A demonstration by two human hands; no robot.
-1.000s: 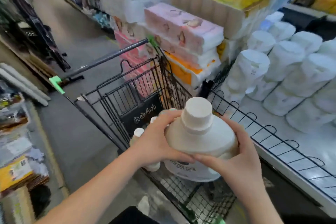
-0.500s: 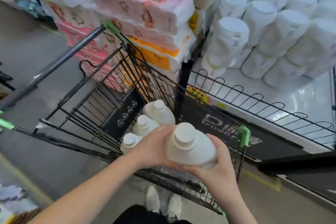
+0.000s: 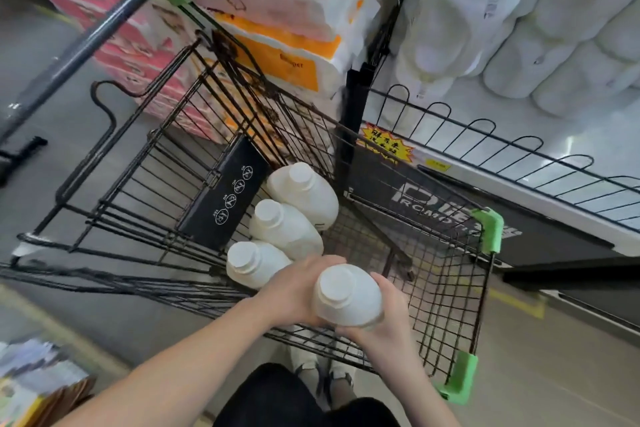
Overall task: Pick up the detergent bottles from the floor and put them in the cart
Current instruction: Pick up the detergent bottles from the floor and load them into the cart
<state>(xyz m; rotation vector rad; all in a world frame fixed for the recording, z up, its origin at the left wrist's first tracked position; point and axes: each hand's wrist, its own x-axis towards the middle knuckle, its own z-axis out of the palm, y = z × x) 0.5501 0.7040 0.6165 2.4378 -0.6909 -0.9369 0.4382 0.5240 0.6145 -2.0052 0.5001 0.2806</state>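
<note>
A white detergent bottle (image 3: 346,296) with a white cap is held inside the black wire cart (image 3: 446,284), low over its floor. My left hand (image 3: 294,291) grips its left side and my right hand (image 3: 384,329) cups it from below and the right. Three more white bottles stand in a row along the cart's left inner wall: one at the near end (image 3: 252,263), one in the middle (image 3: 284,229) and one farthest (image 3: 304,194). The held bottle sits just right of the near one.
Stacked paper packs (image 3: 277,28) in pink, orange and white rise beyond the cart. A low shelf with a wire rail (image 3: 519,146) holds large white bottles (image 3: 460,10) at right. The cart's handle bar (image 3: 76,52) points up left. My shoes (image 3: 322,371) show beneath the cart.
Both hands have carried the bottle down from above the cart's rim into the basket, beside the near bottle. The view has tilted further downward.
</note>
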